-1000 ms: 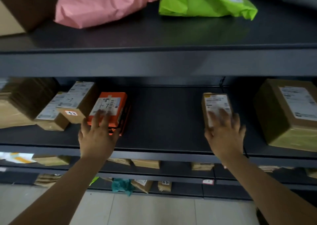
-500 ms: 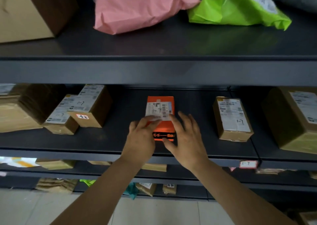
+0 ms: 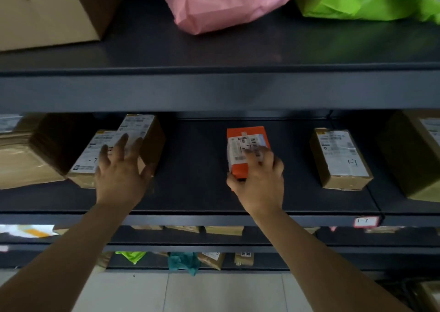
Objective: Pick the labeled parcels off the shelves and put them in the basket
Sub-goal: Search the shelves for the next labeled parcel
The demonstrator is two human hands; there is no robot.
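Nearest the front edge of the middle shelf (image 3: 190,200), the right hand (image 3: 259,181) is clamped on the near end of the orange parcel (image 3: 245,150), thumb on its left side, fingers over its white label. The left hand (image 3: 121,173) reaches in with fingers spread apart over two stacked brown parcels (image 3: 140,133) toward the shelf's left end; contact cannot be told. Another brown labelled parcel (image 3: 340,159) lies rightward. On the upper shelf (image 3: 142,50) behind sit a pink mailer bag (image 3: 226,2) and a green mailer bag (image 3: 369,0).
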